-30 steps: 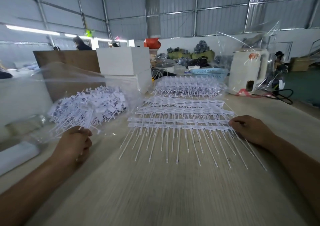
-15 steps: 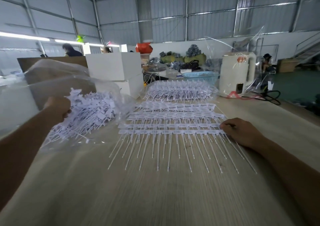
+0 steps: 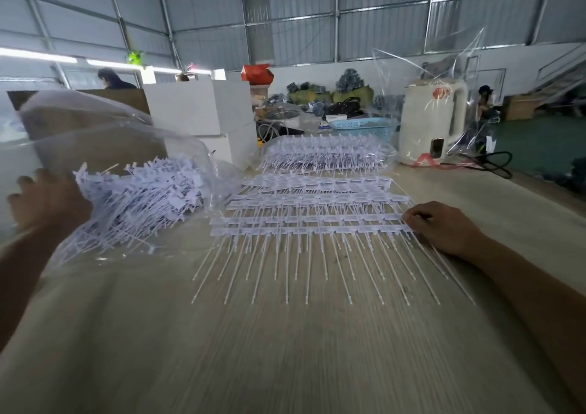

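Two hands are working well apart on a pale wooden table [image 3: 285, 350]. The left hand [image 3: 47, 204] is lying with its fingers spread and fairly straight against the side of a clear plastic bag [image 3: 126, 141], touching the near end of a loose heap of white plastic ties [image 3: 136, 198] inside it. This hand is showing blurred, so finer detail of its fingers is not readable. The bag is sitting on the left part of the table, its mouth billowing up toward the cardboard behind it.

The right hand [image 3: 444, 226] is resting on the table at the right, its fingers curling round the right end of the nearest row [image 3: 304, 230] of ties. That row is lying flat at the middle of the table, its thin tails pointing toward the camera, and several more rows of ties [image 3: 317, 188] are lying just behind it, overlapping.

Farther back a second stack of ties [image 3: 326, 153] is sitting in clear wrap. White boxes [image 3: 196, 109] are standing behind the bag, and a blue basket [image 3: 364, 126], a white kettle [image 3: 431, 122] and a black cable [image 3: 494, 163] are lying at the far right.
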`<state>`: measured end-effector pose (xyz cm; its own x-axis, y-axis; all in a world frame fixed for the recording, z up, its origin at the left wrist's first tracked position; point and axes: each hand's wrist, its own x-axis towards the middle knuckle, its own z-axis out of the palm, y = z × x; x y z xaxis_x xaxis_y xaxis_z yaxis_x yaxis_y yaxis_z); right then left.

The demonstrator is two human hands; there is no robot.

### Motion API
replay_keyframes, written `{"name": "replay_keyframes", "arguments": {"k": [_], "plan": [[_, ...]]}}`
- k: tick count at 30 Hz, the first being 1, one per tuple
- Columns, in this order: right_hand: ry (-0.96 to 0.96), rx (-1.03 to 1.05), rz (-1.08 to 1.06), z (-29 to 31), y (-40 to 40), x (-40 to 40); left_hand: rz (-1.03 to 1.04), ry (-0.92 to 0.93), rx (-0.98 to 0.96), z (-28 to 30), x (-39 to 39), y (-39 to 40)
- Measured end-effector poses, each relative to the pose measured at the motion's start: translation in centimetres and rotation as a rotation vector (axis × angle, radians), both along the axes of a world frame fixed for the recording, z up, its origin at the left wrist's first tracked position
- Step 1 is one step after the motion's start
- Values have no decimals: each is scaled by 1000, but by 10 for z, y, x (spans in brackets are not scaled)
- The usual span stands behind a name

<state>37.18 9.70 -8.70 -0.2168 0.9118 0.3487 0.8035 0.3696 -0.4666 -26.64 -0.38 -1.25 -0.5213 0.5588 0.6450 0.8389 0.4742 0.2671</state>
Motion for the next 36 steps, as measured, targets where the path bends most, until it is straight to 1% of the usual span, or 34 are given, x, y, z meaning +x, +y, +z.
{"name": "replay_keyframes", "arguments": {"k": [1, 2, 3, 4, 5, 7, 9, 10, 12, 13, 14, 15, 17, 18, 20, 23, 26, 28, 33, 36], "plan": [[5, -1, 3, 1, -1, -1, -38, 53, 38, 0, 11, -6], [12, 6, 3, 1, -3, -2, -88, 92, 30, 6, 24, -11], [23, 18, -5, 1, -3, -2, -82, 156, 42, 10, 36, -15], [32, 33, -29, 1, -2, -3, -123, 178, 83, 14, 44, -15], [37, 41, -68, 0, -1, -2, -155, 176, 131, 22, 56, -19], [33, 18, -148, 1, -2, -2, -233, 80, 252, 34, 75, -19], [21, -9, -173, 2, -4, -3, -301, 67, 362, 44, 104, -20], [25, -8, -171, 2, -5, -3, -381, 129, 444, 49, 127, -24], [57, 19, -166, 3, -8, -4, -643, 313, 613, 54, 186, -32], [78, 34, -167, 4, -9, -3, -758, 397, 603, 56, 216, -33], [102, 43, -171, 5, -11, -3, -825, 453, 514, 56, 240, -28], [130, 47, -175, 6, -13, -3, -849, 473, 364, 55, 260, -20], [196, 54, -187, 8, -17, -3, -834, 496, 67, 43, 290, 4], [233, 58, -193, 8, -18, -3, -825, 465, -49, 34, 303, 17], [289, 64, -190, 10, -20, -3, -818, 324, -257, 16, 323, 39], [293, 52, -193, 11, -18, -4, -778, 189, -467, -14, 325, 72], [284, 37, -198, 11, -15, -5, -707, 26, -569, -39, 311, 92], [273, 39, -201, 12, -14, -5, -675, 0, -599, -52, 304, 97], [264, 11, -200, 14, -15, -6, -641, -16, -493, -58, 304, 106], [242, 8, -196, 15, -17, -7, -645, -74, -366, -52, 306, 102]]}}
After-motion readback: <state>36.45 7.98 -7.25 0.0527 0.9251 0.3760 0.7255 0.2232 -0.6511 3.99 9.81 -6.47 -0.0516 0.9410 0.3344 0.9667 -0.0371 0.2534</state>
